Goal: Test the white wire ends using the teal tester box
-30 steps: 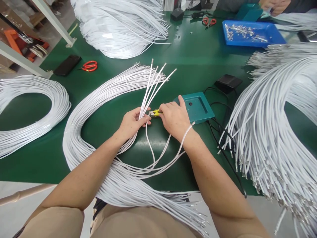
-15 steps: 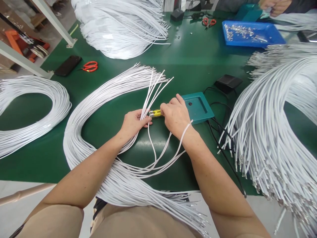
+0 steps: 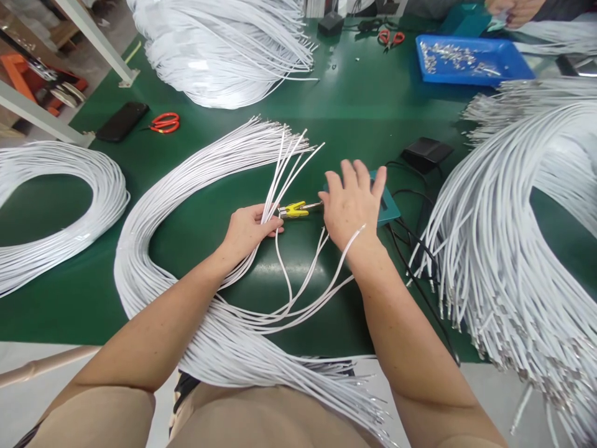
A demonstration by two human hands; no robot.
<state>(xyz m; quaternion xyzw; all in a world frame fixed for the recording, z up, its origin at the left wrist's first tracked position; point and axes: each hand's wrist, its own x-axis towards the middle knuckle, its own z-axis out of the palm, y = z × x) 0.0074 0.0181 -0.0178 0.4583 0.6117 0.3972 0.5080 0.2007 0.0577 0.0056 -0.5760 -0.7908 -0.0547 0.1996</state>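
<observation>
Several white cables [image 3: 280,180] stand fanned out of my left hand [image 3: 249,230], whose thumb and fingers are closed round them. At its fingertips a yellow clip [image 3: 295,210] with a metal end touches a cable, and a thin metal rod runs from it to the right. My right hand [image 3: 351,199] is spread with fingers apart, beside the rod's far end and over the teal tray [image 3: 388,208]. Loose cable ends curve up to my right wrist. The big white cable bundle [image 3: 140,242] loops round on the left and passes under my left forearm.
More cable bundles lie at the left [image 3: 105,199], top [image 3: 224,50] and right [image 3: 489,249]. Red-handled scissors [image 3: 165,122], a black phone [image 3: 122,122], a black box [image 3: 425,154] and a blue tray [image 3: 517,62] of metal pieces are on the table. Another person's hands show top right.
My right hand has let go of the yellow clip, opened its fingers and moved slightly right. My left hand still holds the cables. The whole view has shifted slightly.
</observation>
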